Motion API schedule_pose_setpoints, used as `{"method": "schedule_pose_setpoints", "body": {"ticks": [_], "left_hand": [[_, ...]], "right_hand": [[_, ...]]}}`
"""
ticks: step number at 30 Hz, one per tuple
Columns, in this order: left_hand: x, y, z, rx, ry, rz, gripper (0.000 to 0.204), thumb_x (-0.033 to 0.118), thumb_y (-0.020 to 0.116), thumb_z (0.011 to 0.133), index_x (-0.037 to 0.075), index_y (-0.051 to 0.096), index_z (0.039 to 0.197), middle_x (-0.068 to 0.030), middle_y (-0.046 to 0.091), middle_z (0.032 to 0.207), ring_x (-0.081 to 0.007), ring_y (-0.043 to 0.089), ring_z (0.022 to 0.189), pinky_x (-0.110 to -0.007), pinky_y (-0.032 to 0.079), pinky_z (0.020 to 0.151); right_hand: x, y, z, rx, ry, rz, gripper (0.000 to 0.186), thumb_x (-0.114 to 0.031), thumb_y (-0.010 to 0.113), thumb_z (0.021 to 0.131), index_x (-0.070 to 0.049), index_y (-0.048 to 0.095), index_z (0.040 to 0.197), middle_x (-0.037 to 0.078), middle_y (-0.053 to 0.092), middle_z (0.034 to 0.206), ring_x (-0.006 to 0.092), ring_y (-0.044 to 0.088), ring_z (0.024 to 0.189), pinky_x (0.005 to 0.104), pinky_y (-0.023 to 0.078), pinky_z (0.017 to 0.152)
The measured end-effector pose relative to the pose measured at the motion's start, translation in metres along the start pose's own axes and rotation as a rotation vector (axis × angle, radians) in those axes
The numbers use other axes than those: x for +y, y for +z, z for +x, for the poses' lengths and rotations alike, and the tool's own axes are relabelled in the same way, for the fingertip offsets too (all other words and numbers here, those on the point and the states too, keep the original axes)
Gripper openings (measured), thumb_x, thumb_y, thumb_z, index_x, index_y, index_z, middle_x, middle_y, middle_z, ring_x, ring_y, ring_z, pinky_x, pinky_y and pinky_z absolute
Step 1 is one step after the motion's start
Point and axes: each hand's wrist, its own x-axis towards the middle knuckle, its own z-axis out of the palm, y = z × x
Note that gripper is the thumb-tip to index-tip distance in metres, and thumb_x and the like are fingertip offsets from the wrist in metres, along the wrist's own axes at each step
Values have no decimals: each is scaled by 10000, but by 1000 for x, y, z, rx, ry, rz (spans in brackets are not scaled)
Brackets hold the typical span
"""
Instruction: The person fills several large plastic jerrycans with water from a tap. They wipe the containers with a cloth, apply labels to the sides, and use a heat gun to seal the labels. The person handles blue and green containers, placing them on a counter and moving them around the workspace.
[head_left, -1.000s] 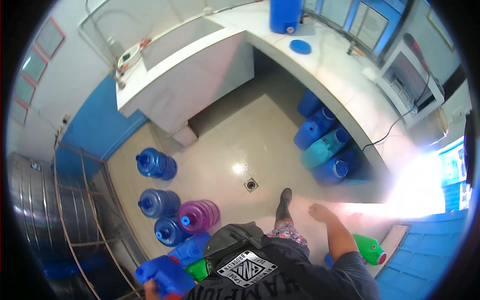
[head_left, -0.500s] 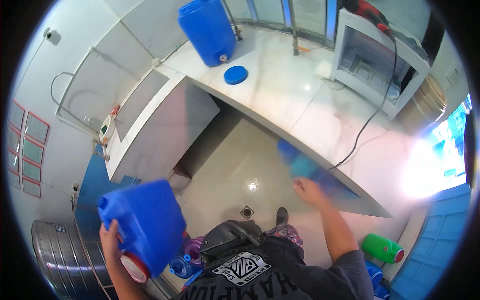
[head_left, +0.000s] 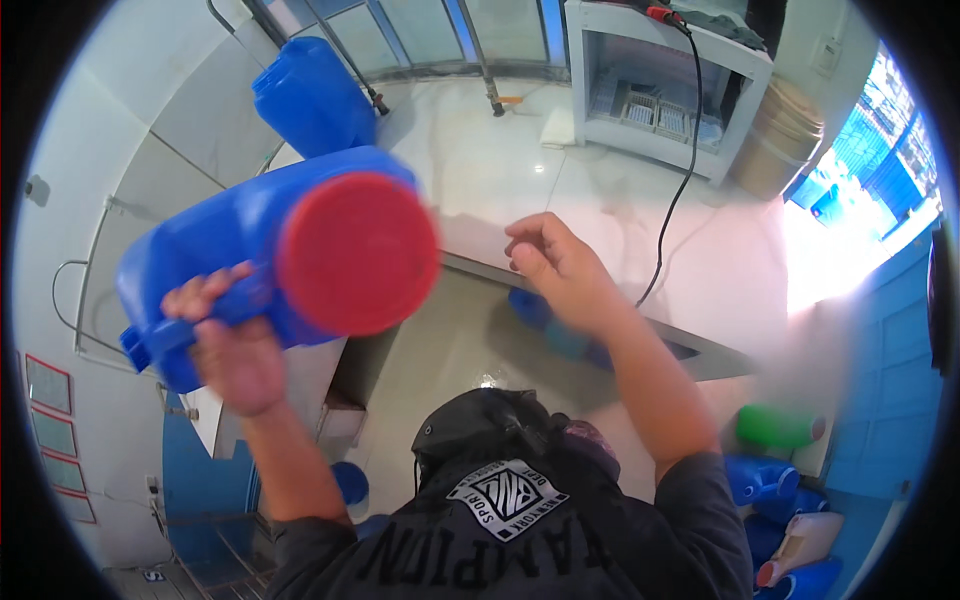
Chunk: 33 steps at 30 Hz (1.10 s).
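My left hand (head_left: 240, 350) is wrapped round the handle of a large blue water jug (head_left: 215, 235), held up in the air and tilted on its side. Its wide red screw lid (head_left: 360, 255) faces toward me and to the right. The jug covers part of the white counter (head_left: 490, 165) behind it. To the right of the lid my right hand (head_left: 560, 265) hangs in front of the counter's edge, fingers loosely bent, thumb apart, holding nothing. A second blue jug (head_left: 315, 100) stands on the counter at the back left, partly hidden.
A white open-fronted cabinet (head_left: 665, 95) stands on the counter, a black cable (head_left: 683, 170) trailing down from it. Beside it is a tan bucket (head_left: 780, 140). Blue containers (head_left: 565, 340) sit under the counter. A green jug (head_left: 780, 427) and several blue jugs (head_left: 760, 480) lie at the lower right.
My left hand has raised the blue jug from the lower left to counter height, and its red lid has swung up and right. My empty right hand has moved up and left. The view has shifted.
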Motion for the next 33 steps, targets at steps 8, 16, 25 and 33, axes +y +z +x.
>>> {"method": "schedule_pose_setpoints", "body": {"ticks": [8,16,25,33], "left_hand": [[-88,13,-52,-386,-64,437,332,-75,593,932,89,395,1144,-87,551,1042,-267,582,1094,-481,428,1065],[-87,-41,-49,-411,-11,685,299,-60,644,920,39,424,1098,-117,613,985,-288,650,992,-401,519,915],[-70,-109,-38,-391,5,772,306,-69,661,899,46,457,1095,-116,620,970,-284,653,968,-395,531,872],[-49,-147,-18,-361,31,897,278,-59,671,893,44,467,1051,-112,622,951,-277,661,948,-392,534,864]], "right_hand": [[9,36,47,-135,613,435,821,-700,362,984,-43,366,1478,219,484,1395,329,590,1179,491,466,1003],[38,116,97,-67,89,3,623,-482,568,978,-13,456,1373,201,554,1308,305,581,1175,432,457,1025],[34,184,163,-176,84,-118,331,-321,542,1016,-28,594,1159,78,636,1124,180,582,1095,342,444,989],[39,219,194,-221,-83,-163,531,-463,627,955,-24,570,1249,142,591,1276,245,557,1222,381,435,1030]]}}
